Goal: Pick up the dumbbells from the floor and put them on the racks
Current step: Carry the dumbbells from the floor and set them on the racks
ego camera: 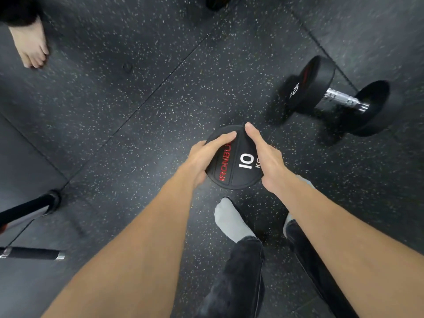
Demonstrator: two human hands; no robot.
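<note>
A black 10 kg dumbbell (241, 164) stands on end right in front of me, its round top face with red lettering turned up at the camera; the handle and lower head are hidden beneath it. My left hand (206, 154) grips the left rim, fingers laid over the face and thumb wrapped under the edge. My right hand (266, 157) lies against the right rim with its fingers straight. A second black dumbbell (339, 97) with a chrome handle lies on its side on the floor to the upper right.
The floor is dark speckled rubber matting (137, 99). My socked left foot (231, 221) stands just below the held dumbbell. Another person's bare foot (29, 44) is at the top left. Two black bars (29, 207) (32, 253) jut in from the left edge.
</note>
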